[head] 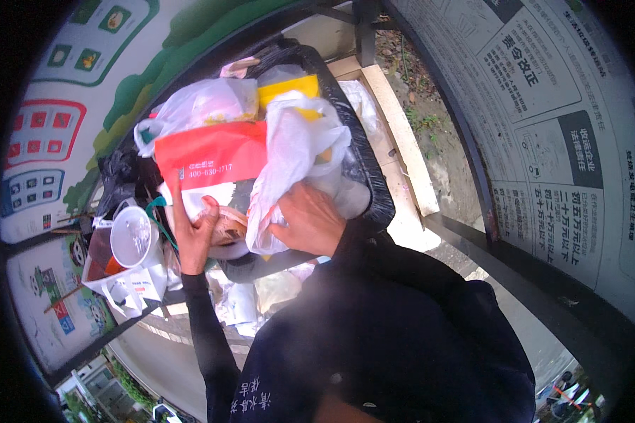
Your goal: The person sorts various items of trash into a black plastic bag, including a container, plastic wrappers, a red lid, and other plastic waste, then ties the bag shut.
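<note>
My right hand (312,219) grips the lower part of a crumpled white plastic bag (291,143); its fingertips are partly hidden by the film. My left hand (194,232) rests against the near left side of a red bag (211,153) that bears writing, its thumb and forefinger spread apart. Between the hands lies a round container (227,227) with a brownish printed surface, partly covered. These things sit heaped at the top of a bin lined with black plastic (368,164). Behind the red bag is a translucent knotted bag (206,103), and beside it a yellow packet (288,90).
To the left stand a white plastic cup (134,236) and a white paper bag (137,288), near a black plastic bag (117,177). More rubbish (243,301) lies below the bin's near edge. Printed panels (550,106) flank both sides, with a dark metal frame (368,31) behind.
</note>
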`<state>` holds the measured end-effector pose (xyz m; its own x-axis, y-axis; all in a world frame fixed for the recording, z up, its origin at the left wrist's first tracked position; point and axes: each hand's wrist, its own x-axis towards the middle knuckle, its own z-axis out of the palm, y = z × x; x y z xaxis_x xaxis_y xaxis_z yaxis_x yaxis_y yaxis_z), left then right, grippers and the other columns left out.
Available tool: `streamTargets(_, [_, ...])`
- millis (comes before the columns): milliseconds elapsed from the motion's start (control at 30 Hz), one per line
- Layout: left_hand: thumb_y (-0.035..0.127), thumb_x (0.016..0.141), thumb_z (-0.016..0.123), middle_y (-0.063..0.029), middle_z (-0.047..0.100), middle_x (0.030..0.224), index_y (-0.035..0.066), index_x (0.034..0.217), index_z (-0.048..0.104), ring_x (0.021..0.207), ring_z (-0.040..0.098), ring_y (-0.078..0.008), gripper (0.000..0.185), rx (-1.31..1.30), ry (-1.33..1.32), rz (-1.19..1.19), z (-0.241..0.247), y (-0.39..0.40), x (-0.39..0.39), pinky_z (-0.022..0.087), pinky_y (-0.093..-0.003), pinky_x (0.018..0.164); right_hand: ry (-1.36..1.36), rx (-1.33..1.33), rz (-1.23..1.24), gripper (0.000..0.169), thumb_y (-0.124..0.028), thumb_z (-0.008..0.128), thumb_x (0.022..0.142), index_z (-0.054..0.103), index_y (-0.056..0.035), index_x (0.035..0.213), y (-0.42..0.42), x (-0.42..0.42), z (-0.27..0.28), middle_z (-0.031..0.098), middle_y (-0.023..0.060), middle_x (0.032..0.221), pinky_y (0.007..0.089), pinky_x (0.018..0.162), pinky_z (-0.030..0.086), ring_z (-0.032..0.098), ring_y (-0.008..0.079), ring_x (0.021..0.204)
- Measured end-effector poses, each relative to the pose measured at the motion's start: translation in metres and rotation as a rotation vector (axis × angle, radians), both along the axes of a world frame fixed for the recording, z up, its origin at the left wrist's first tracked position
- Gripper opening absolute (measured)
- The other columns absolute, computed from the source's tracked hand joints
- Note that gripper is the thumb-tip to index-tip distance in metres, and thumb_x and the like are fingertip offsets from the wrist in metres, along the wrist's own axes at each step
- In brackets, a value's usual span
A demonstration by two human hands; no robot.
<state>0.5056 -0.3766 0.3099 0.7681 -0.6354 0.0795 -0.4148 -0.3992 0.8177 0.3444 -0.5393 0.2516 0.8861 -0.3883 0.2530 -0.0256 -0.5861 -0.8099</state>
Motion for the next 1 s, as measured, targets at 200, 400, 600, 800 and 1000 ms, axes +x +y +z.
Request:
streamTargets(200, [0.024,0.079,0.072,-0.0227,0.048,0.133,0.004,0.139,0.04,0.127,0.044,-0.0353,0.071,0.443,-0.483,-0.128,-0.049,-0.012,0.018,0.026,-0.0494,0.107,0.199,0.025,0.025,0.036,-0.015,0.066,0.072,0.054,0.0047,0.099,-0.035,0.0,-0.013,0.051,0.0262,0.1,0.0478,0.072,0.05,0.061,0.0406,0.081])
streamTargets(400, [0.029,0.077,0.071,-0.0211,0.058,0.123,0.006,0.135,0.046,0.123,0.049,-0.0365,0.068,0.527,-0.326,-0.238,-0.08,-0.042,0.053,0.028,-0.0489,0.104,0.253,0.016,0.004,0.029,-0.011,0.062,0.074,0.053,0.0052,0.097,-0.049,0.032,-0.043,0.054,0.0258,0.097,0.0487,0.071,0.049,0.061,0.0404,0.08])
streamTargets(600, [0.031,0.075,0.067,-0.0228,0.061,0.11,0.005,0.132,0.049,0.104,0.057,-0.0376,0.064,0.563,-0.419,-0.239,-0.081,-0.061,0.069,0.04,-0.046,0.091,0.194,0.032,0.132,0.03,-0.024,0.067,0.076,0.057,-0.0005,0.092,-0.073,0.057,-0.06,0.057,0.0217,0.094,0.0465,0.077,0.047,0.058,0.0386,0.091])
streamTargets(800, [0.035,0.073,0.071,-0.0218,0.054,0.121,0.013,0.135,0.048,0.119,0.049,-0.0391,0.07,0.555,-0.42,-0.068,-0.048,-0.029,0.04,0.03,-0.0534,0.101,0.492,0.076,0.541,0.046,-0.043,0.067,0.083,0.055,-0.0066,0.109,-0.132,0.018,0.041,0.066,0.0148,0.088,0.0375,0.065,0.052,0.069,0.0297,0.075])
streamTargets(1000, [0.019,0.069,0.074,-0.0175,0.058,0.113,0.007,0.113,0.062,0.108,0.054,-0.034,0.047,0.228,-0.608,0.226,0.01,-0.018,0.039,0.04,-0.043,0.096,0.034,0.279,0.007,0.019,-0.009,0.072,0.082,0.063,0.0009,0.096,-0.169,0.035,0.077,0.068,0.0057,0.075,0.0243,0.06,0.05,0.062,0.0076,0.067])
